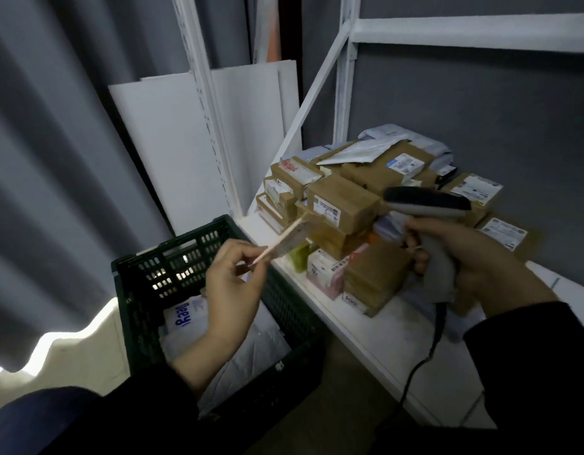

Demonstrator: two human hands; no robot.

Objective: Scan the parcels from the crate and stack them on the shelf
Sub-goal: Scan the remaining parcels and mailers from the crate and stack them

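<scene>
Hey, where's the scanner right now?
The scanner is right of centre in the head view, gripped by the right hand, in front of the parcel pile on the shelf.

A thin parcel (285,239) hung edge-on over the dark crate (172,249) of white mailers (251,343), grey scanner (428,205) facing it; brown boxes (343,205) lay piled on the white shelf (376,330).

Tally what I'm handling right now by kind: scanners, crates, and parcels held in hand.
Scanner, gripped by the right hand: 1
Crate: 1
Flat parcel, pinched by the left hand: 1
Total: 3
The shelf pile overlaps too much to count.
</scene>
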